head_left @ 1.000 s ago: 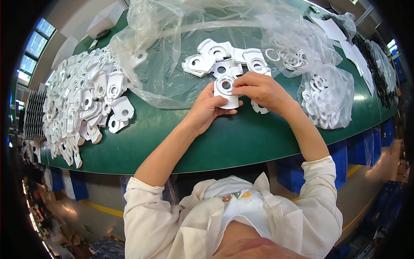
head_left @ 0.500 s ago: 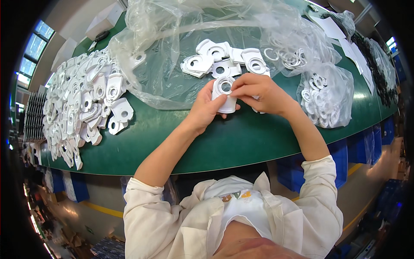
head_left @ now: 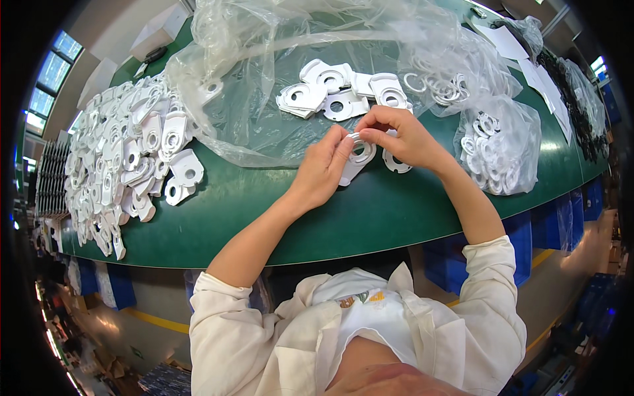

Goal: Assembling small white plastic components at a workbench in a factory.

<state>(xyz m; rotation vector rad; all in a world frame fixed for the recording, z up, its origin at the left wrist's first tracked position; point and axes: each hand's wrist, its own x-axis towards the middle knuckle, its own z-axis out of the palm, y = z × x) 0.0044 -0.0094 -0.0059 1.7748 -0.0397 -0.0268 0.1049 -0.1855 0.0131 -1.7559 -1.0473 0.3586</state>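
Note:
Between my two hands, above the green table, is a white plastic part (head_left: 353,169) with a ring-shaped opening at its upper end. My left hand (head_left: 320,168) grips its left side, thumb and fingers closed at the rim. With thumb and forefinger pinched, my right hand (head_left: 399,136) holds the ring end from the upper right. Fingers cover part of the rim. Just under my right hand a second white piece (head_left: 395,163) lies on the table. Beyond my hands sits a small group of similar white parts (head_left: 337,105) on clear plastic.
A large heap of white plastic parts (head_left: 125,152) covers the left of the green table (head_left: 297,231). Clear plastic sheeting (head_left: 251,86) spreads across the back. At right, a clear bag (head_left: 502,148) holds white rings, with loose rings (head_left: 446,89) behind it. Blue bins (head_left: 446,264) stand below the edge.
The held part has tilted, its ring end turning toward the right and its flat end swinging down. My left hand has shifted its grip to the rim; my right hand has moved slightly up.

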